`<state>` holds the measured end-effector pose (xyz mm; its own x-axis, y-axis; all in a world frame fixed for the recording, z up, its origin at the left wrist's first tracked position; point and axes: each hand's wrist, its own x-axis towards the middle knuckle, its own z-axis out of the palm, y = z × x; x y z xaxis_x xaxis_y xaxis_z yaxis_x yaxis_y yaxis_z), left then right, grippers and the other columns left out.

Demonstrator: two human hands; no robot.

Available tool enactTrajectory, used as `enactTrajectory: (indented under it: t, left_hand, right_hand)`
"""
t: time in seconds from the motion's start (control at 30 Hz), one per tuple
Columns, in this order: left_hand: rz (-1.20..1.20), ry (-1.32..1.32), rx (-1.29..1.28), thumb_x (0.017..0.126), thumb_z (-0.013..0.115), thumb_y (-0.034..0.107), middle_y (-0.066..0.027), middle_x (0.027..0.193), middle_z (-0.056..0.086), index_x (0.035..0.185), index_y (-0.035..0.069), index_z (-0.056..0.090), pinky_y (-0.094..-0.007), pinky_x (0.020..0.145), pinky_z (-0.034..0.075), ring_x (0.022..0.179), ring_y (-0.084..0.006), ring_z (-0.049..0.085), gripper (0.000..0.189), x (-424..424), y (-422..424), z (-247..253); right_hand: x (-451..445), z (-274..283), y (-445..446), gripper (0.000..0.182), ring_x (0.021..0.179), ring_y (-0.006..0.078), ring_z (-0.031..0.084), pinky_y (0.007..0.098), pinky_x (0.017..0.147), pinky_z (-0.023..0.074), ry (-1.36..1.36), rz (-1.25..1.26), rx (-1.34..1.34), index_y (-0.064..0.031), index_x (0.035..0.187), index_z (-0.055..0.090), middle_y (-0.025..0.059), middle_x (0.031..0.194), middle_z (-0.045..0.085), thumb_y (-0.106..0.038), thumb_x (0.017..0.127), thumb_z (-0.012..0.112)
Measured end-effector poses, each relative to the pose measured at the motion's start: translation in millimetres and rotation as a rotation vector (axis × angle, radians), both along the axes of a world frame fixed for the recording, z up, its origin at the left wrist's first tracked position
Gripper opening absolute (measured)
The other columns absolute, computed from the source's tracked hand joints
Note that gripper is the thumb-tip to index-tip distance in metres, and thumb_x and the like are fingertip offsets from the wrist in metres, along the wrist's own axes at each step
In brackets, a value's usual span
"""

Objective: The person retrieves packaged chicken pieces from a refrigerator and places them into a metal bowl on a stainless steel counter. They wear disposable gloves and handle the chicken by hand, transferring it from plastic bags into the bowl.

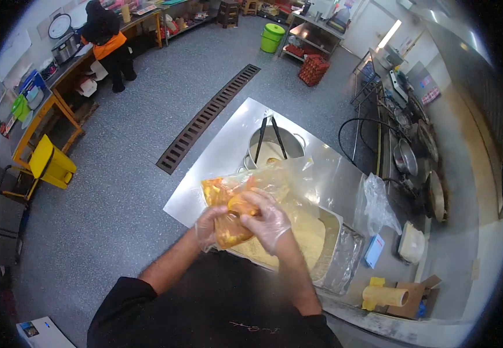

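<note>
My left hand (208, 227), in a clear disposable glove, grips the left side of a clear plastic bag (292, 182) over the front of a steel table. Inside the bag lies orange-yellow marinated food (234, 230), probably meat. My right hand (268, 219), gloved the same way, closes around a bulging orange part at the bag's middle; whether plastic covers that part I cannot tell. Below the hands, a deep steel pan (335, 222) holds pale yellow crumbs or flour (308, 241). Behind the bag stands a steel pot (294, 135) of creamy liquid, with black-handled tongs (260, 137) leaning in it.
To the right lie a crumpled plastic bag (379, 204), a light blue box (374, 251) and a roll of cling film (386, 296). Pans (434, 195) line the right-hand side. A floor drain grate (210, 117) runs beyond the table. Another person (105, 39) stands at the far-left counter.
</note>
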<state>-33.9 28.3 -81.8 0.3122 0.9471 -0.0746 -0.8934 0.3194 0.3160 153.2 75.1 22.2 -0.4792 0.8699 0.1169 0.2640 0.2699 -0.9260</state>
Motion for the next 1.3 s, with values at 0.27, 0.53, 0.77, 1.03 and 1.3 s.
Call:
enactTrajectory:
  t: [0.27, 0.53, 0.77, 1.03, 1.3]
  left_hand:
    - [-0.012, 0.304, -0.068, 0.093, 0.072, 0.022, -0.0178, 0.136, 0.061, 0.145, 0.001, 0.046, -0.0505, 0.110, 0.051, 0.125, -0.0323, 0.063, 0.061, 7, -4, 3]
    - [0.070, 0.355, -0.138, 0.092, 0.076, 0.022, -0.0158, 0.128, 0.066, 0.139, 0.001, 0.052, -0.0469, 0.104, 0.056, 0.116, -0.0300, 0.068, 0.057, 18, 1, 1]
    - [0.038, 0.389, -0.118, 0.093, 0.073, 0.015, -0.0168, 0.127, 0.066, 0.140, 0.001, 0.051, -0.0488, 0.101, 0.058, 0.115, -0.0304, 0.069, 0.054, 15, -1, -14]
    - [-0.002, 0.193, -0.131, 0.093, 0.070, 0.014, -0.0200, 0.131, 0.064, 0.144, -0.001, 0.046, -0.0531, 0.105, 0.056, 0.118, -0.0345, 0.068, 0.059, 13, -9, -12]
    - [0.000, 0.181, -0.166, 0.095, 0.070, 0.018, -0.0211, 0.134, 0.062, 0.145, -0.002, 0.043, -0.0540, 0.105, 0.055, 0.120, -0.0344, 0.067, 0.060, 16, -5, -10]
  right_hand:
    - [-7, 20, 3, 0.022, 0.086, 0.0427, 0.068, 0.0488, 0.079, 0.0549, -0.539, -0.072, 0.492, -0.0066, 0.104, 0.075, 0.0207, 0.088, 0.071, -0.023, 0.090, 0.069]
    - [-16, -1, 4, 0.028, 0.086, 0.0339, 0.072, 0.0426, 0.081, 0.0560, -0.405, 0.019, -0.036, -0.0081, 0.112, 0.076, 0.0191, 0.095, 0.075, -0.028, 0.096, 0.065]
    - [-4, -38, 14, 0.027, 0.087, 0.0172, 0.072, 0.0328, 0.082, 0.0564, -0.181, -0.016, -0.225, -0.0057, 0.116, 0.075, 0.0137, 0.096, 0.077, -0.021, 0.096, 0.065]
    - [-4, -27, 10, 0.032, 0.096, 0.0212, 0.072, 0.0342, 0.085, 0.0566, -0.059, -0.051, -0.253, -0.0029, 0.122, 0.070, 0.0169, 0.116, 0.073, -0.020, 0.095, 0.069]
    - [-7, 9, -3, 0.041, 0.099, 0.0365, 0.070, 0.0443, 0.088, 0.0557, -0.494, -0.026, 0.359, -0.0054, 0.116, 0.074, 0.0178, 0.102, 0.071, -0.029, 0.084, 0.080]
